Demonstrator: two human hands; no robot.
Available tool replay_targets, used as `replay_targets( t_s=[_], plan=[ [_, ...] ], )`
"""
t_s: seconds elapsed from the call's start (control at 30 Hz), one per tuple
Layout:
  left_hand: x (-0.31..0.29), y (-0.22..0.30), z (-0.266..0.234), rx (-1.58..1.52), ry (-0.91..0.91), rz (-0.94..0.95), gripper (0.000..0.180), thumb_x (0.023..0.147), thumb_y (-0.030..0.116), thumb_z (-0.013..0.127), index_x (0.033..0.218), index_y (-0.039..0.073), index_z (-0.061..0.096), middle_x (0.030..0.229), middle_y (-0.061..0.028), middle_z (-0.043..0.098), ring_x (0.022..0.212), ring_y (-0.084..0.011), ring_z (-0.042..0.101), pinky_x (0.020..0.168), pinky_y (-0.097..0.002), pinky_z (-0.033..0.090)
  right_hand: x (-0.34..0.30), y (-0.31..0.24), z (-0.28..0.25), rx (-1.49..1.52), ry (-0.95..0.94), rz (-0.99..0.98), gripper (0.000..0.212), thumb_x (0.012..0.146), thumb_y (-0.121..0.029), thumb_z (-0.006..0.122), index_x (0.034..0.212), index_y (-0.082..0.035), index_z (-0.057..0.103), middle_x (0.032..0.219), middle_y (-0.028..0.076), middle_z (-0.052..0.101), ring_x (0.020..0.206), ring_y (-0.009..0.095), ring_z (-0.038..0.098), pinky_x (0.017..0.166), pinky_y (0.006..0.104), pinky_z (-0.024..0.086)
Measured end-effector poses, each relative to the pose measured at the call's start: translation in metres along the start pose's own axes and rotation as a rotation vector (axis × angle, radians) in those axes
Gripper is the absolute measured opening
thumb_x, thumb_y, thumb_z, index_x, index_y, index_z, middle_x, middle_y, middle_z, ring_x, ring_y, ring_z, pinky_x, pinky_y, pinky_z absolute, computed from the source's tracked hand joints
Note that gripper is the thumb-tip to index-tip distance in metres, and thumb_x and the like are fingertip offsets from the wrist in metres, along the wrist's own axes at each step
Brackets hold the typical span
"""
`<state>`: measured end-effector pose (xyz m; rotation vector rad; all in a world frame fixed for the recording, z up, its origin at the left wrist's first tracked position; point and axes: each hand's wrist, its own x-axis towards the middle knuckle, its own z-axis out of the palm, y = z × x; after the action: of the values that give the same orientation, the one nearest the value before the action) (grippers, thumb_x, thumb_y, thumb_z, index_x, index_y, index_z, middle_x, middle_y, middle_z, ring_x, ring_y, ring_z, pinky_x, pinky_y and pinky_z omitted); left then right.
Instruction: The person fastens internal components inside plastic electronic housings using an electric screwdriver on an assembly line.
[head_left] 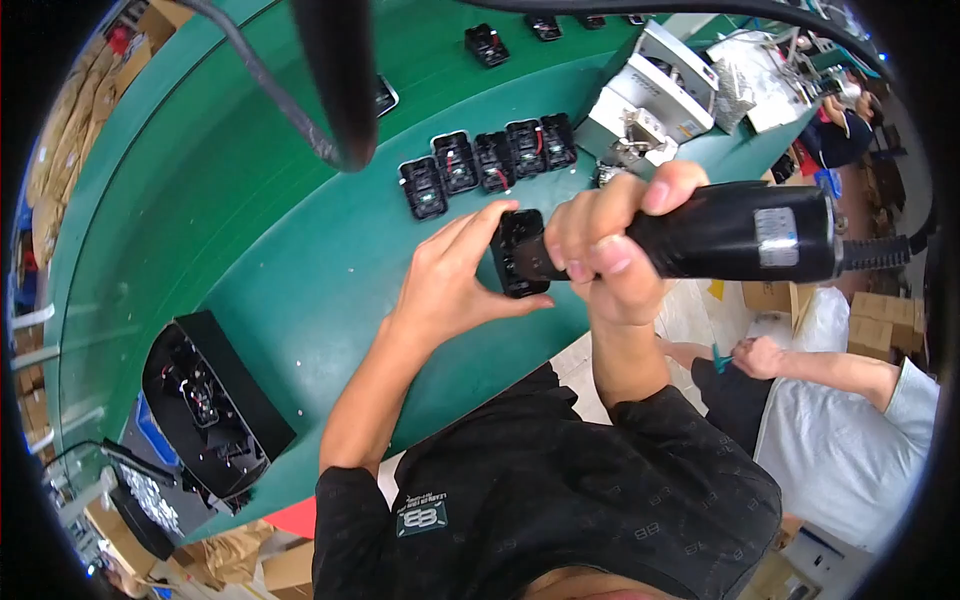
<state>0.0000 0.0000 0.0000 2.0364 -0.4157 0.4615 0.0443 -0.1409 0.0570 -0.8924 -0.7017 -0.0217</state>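
Observation:
My left hand (445, 275) grips a small black plastic housing (516, 272), with the thumb along its near edge and the fingers on its far edge. A black corded electric screwdriver (735, 235) lies sideways in my right hand (612, 235), fingers wrapped round its front part. Its front end points left, over the housing; the tip and any screw there are hidden by my fingers or too dark to make out. Just beyond my left hand, several similar black housings (455, 162) with red wires inside stand in a row on the green table (300, 260).
A black bin (240, 375) of dark parts sits at the left. White machines (660, 85) stand at the back right. More black units (487, 45) lie on the green far strip. A dark pole (340, 80) hangs in front. At right, another person's hand (760, 357) holds a teal tool.

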Motion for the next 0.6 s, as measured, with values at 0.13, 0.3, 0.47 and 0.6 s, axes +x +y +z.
replay_targets(
  t_s=[0.13,0.3,0.47,0.6],
  plan=[
    [0.000,-0.002,0.006,-0.029,-0.071,-0.070,0.082,0.051,0.031,0.090,0.119,0.004,0.053,0.102,-0.0151,0.064,0.091,-0.0302,0.064,0.080,-0.0366,0.052,-0.009,0.006,-0.011,-0.044,0.027,-0.019,0.042,0.082,-0.005,0.064,0.110,-0.013,0.034,0.064,0.003,0.046,0.048,0.014,0.047,0.050,0.0301,0.044],
    [-0.009,-0.026,0.030,-0.074,-0.185,-0.194,0.082,0.054,0.029,0.090,0.121,0.005,0.050,0.107,-0.0148,0.062,0.095,-0.0313,0.063,0.084,-0.0367,0.052,0.003,-0.011,-0.023,-0.326,0.120,-0.066,0.075,0.081,-0.007,0.063,0.142,-0.003,0.019,0.062,0.003,0.047,0.046,0.013,0.048,0.045,0.0292,0.044],
    [-0.020,-0.052,0.034,-0.223,-0.127,-0.400,0.084,0.056,0.029,0.090,0.123,0.008,0.044,0.112,-0.0151,0.060,0.098,-0.0296,0.064,0.087,-0.0392,0.052,0.054,-0.036,-0.073,-0.421,0.314,-0.315,0.061,0.083,-0.005,0.054,0.137,-0.003,0.027,0.067,0.004,0.047,0.052,0.013,0.047,0.051,0.0310,0.045],
    [-0.021,-0.055,0.036,-0.166,-0.139,-0.399,0.085,0.056,0.031,0.090,0.124,0.008,0.044,0.114,-0.0148,0.059,0.100,-0.0296,0.063,0.088,-0.0386,0.052,0.071,-0.022,-0.123,-0.657,0.369,-0.319,0.055,0.081,0.003,0.058,0.130,0.002,0.034,0.071,0.007,0.056,0.055,0.015,0.052,0.055,0.0329,0.048]
  ],
)
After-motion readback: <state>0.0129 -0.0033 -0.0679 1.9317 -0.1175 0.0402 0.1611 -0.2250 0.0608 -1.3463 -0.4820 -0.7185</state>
